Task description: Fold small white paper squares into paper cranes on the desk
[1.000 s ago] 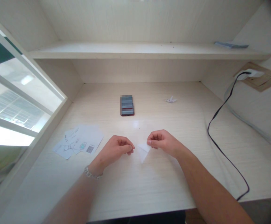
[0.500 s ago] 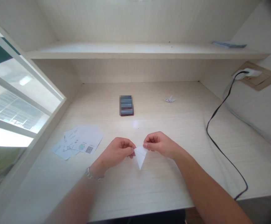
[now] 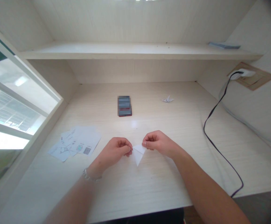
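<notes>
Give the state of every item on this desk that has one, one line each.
left hand: pinching the triangle's left corner
right hand: pinching the triangle's right corner
folded paper triangle: folded, held by both hands, point toward the person
printed sheets: spread and overlapping on the desk, one showing a QR code
origami figure: folded, lying apart from the hands
pixelated rectangular item: lying flat, surface obscured
black cable: plugged in at the wall, curving across the desk

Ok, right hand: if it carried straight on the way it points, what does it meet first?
The folded white paper triangle: the right hand has its fingertips at the triangle's upper right corner. Just beyond it is the left hand, though depth is hard to judge from this view.
</notes>
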{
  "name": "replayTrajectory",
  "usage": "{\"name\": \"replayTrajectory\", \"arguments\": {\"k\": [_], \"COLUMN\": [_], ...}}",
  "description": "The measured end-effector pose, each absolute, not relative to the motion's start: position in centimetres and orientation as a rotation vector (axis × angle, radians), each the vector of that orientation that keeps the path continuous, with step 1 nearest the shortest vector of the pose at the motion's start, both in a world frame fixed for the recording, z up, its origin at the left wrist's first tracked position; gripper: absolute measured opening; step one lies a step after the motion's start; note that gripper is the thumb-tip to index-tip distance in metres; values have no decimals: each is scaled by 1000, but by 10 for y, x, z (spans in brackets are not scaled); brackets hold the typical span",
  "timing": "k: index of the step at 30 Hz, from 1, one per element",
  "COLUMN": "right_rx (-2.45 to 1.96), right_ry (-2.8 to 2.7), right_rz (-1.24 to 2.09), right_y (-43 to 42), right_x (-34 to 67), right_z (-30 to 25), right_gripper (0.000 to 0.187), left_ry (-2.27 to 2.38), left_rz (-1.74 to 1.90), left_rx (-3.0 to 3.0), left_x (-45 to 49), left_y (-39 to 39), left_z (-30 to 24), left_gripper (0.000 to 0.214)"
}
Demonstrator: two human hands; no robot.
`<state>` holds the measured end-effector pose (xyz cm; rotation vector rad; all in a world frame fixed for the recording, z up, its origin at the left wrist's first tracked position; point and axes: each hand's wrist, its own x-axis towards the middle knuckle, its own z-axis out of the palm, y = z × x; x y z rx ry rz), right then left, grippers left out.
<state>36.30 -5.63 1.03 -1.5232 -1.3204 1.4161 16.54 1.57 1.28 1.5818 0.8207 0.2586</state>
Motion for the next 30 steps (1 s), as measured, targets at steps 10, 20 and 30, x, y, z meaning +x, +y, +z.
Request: {"name": "replayTrajectory", "arguments": {"k": [10,20,30], "right_rx": [-1452,-1528,-1563], "right_ry": [-1213,-1204,-1432], "right_rz": [1419,1340,1290], "right_y": [-54,-54,-55], "right_x": [358,370,346], "right_z": [8,13,7], "right_gripper": [18,13,11], "left_ry": [870,901,875], "left_rz": [417,442,357], "left_rx": [1516,1382,1630], "left_x": [172,167,170], "left_y": [15,22,12], "left_z": [6,8,6], "left_gripper": [19,18,16]}}
